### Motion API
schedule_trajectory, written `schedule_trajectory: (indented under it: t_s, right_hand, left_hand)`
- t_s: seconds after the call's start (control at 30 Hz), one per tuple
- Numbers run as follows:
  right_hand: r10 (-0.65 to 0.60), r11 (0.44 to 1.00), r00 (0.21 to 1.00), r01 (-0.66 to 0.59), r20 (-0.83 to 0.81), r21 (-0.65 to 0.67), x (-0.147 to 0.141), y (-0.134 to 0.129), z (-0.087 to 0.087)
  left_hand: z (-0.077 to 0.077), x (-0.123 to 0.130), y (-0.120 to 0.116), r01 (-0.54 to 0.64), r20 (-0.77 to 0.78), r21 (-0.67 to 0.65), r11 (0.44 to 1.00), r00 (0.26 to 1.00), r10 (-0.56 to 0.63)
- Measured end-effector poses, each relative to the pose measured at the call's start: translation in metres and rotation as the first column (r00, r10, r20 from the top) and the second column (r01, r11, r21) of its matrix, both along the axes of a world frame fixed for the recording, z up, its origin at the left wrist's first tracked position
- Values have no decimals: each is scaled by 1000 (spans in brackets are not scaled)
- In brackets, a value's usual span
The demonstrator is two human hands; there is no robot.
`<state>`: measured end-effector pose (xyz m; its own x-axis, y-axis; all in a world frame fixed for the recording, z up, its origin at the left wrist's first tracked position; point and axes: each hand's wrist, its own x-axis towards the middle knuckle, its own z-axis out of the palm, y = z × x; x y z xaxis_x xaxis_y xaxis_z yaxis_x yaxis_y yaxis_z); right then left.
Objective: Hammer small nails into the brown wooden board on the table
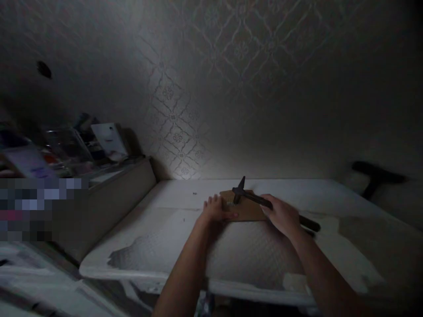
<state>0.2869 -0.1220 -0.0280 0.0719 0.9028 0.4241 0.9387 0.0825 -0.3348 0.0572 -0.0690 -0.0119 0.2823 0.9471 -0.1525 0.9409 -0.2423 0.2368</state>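
Observation:
My right hand (280, 213) is closed round the dark handle of a hammer (253, 197). The hammer's head is over a small flat brown board (249, 213), close to a short row of thin pale upright bits that look like nails (230, 204). I cannot tell whether the head touches them. At the board's left end my left hand (213, 209) grips it, thumb on top and fingers along the far left edge. The board lies on a white table (172, 198) with a worn, patterned grey patch in front.
Tiny dark bits (194, 193) lie on the table left of the board. A raised cabinet (112, 207) with boxes and a white case (109, 138) borders the left side. Patterned wallpaper (178, 136) rises behind. A dark T-shaped object (376, 174) stands at the right.

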Motion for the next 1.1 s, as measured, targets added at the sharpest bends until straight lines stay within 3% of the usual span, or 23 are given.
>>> schedule_trajectory:
  t_s: [1.1]
  right_hand:
    - [-12, 1000, 1000, 12, 2, -18, 0, 0, 1]
  left_hand:
    - [3, 0, -2, -2, 5, -44, 999, 1000, 2]
